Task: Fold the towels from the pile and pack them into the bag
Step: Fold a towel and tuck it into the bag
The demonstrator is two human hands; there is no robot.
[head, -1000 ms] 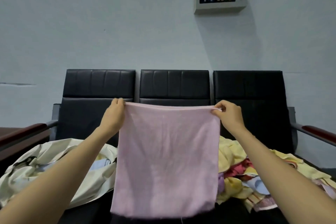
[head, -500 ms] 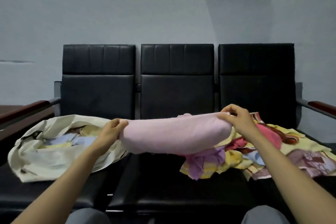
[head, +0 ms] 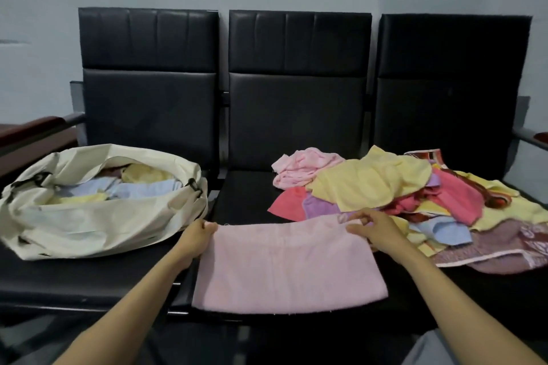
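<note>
The pink towel [head: 284, 267] lies flat on the middle seat [head: 246, 195], between the bag [head: 89, 216] at left and the pile [head: 385, 187] at right, left hand [head: 197, 238] pinching its far left corner, right hand [head: 378, 231] loosely open at the far right one; folding is in hand, and next, I judge, another fold.

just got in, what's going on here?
A person is folding towels on a row of black seats. A pink towel lies flat on the middle seat. The left hand pinches its far left corner. The right hand is at the far right corner, grip unclear. The open bag holds towels; a mixed pile waits on the right.
</note>
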